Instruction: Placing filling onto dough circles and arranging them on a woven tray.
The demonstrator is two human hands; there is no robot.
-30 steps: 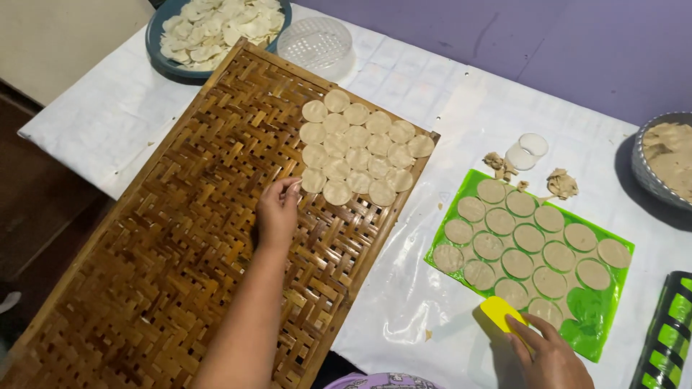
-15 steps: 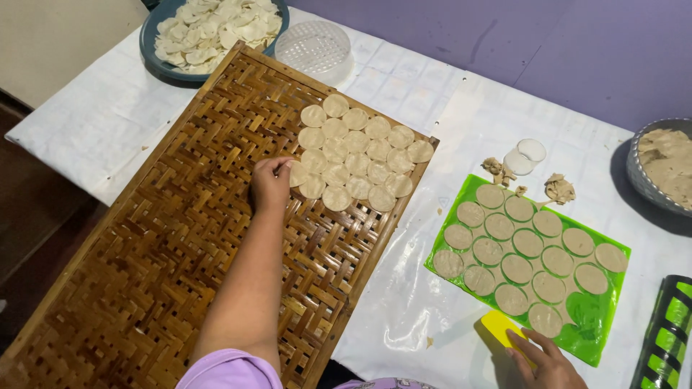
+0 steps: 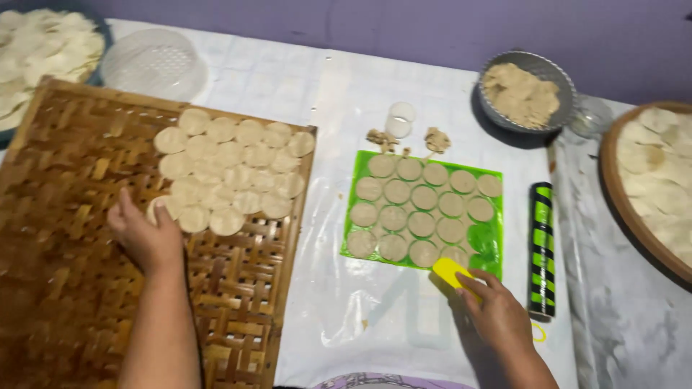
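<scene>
head view: since half a second ago the camera has swung right, so a green-and-black striped roller point(image 3: 541, 248) and a round tray of discs point(image 3: 652, 184) at 3 o'clock now show in full. the left hand point(image 3: 148, 234) has slid from the top edge of the dough rounds to their lower left corner at 9 o'clock, fingers spread flat, pressing one pale dough disc point(image 3: 160, 209) onto the woven bamboo tray point(image 3: 79, 288); it grips nothing. the right hand point(image 3: 499, 313) stays at 5 o'clock, fingers closed around a yellow scraper point(image 3: 454, 275) whose edge touches the lower rim of the green mat point(image 3: 484, 241).

around: cut rounds on the mat point(image 3: 422, 209) fill it in rows. a metal bowl of dough point(image 3: 526, 90) sits at 1 o'clock, a small white cutter point(image 3: 400, 119) with dough scraps point(image 3: 436, 139) just above the mat, and a clear plastic lid point(image 3: 153, 63) at 11 o'clock. nothing blocks either hand.
</scene>
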